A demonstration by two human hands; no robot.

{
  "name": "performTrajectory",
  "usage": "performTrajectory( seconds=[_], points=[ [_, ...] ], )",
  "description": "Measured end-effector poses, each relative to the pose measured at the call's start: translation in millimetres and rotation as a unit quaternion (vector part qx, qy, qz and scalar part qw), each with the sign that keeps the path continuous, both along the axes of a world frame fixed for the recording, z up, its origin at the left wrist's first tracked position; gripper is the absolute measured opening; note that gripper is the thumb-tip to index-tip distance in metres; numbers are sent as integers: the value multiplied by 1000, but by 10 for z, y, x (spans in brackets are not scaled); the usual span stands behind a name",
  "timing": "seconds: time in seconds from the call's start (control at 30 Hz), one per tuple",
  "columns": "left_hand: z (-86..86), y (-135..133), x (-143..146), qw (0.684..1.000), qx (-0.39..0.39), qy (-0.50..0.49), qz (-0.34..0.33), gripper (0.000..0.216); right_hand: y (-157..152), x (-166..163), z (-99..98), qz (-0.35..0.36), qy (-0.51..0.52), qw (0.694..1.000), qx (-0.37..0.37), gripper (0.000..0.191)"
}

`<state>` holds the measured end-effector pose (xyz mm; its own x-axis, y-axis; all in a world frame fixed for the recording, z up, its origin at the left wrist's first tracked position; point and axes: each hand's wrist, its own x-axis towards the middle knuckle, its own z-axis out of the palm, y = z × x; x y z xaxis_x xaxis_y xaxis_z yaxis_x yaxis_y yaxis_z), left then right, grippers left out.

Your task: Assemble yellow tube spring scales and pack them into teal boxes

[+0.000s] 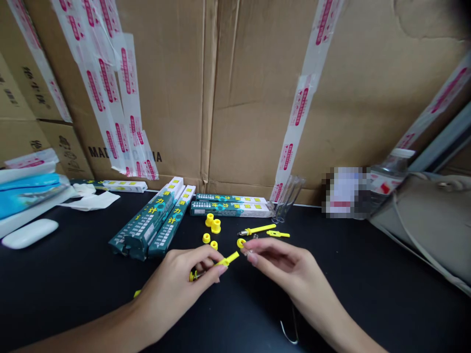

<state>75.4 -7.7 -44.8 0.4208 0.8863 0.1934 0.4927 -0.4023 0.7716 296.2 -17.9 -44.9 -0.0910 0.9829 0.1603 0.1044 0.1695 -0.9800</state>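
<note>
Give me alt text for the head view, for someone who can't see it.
A person's left hand holds a slim yellow part while the right hand pinches a small, seemingly clear piece, both above a black tabletop. Beyond them lie loose yellow pieces and printed green-and-white boxes, with taped brown cardboard behind.

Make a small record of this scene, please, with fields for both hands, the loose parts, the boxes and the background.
Left hand: holds a slim yellow piece
Right hand: pinches a small clear piece, details too small to tell
Loose parts: yellow caps, clear tubes
Boxes: long, green and white, left of and behind the caps
Background: taped cardboard
</note>
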Motion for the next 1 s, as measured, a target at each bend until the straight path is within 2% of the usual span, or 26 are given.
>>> performTrajectory(
  seconds=[0.07, 0.23, 0.5, 0.6, 0.73, 0.93, 1.0],
  points=[
    [8, -5, 3, 1000, 2, -1, -4, 12, -38, -76, 2, 13, 27, 999, -19, 20],
    [21, -19, 18, 1000, 18, 3, -14, 15, -40, -100, -18, -7, 38, 999, -39, 20],
    [29, -21, 29, 1000, 24, 3, -11, 14, -48, -108, -35, 23, 17, 999, -41, 16],
    [20, -21, 24, 999, 25, 5, -19, 13, -59, -136, -81, 55, -10, 998, -20, 17],
    [17, -25, 21, 999, 28, 5, -28, 11, -73, -153, -108, 67, -8, 998, -2, 27],
    [45, -28, 38, 999, 29, -4, -21, 11, -65, -142, -63, 39, -100, 993, 51, 29],
    [56, -22, 42, 1000, 19, -10, -15, 11, -36, -99, -42, 20, -100, 992, 77, 32]
  ],
)
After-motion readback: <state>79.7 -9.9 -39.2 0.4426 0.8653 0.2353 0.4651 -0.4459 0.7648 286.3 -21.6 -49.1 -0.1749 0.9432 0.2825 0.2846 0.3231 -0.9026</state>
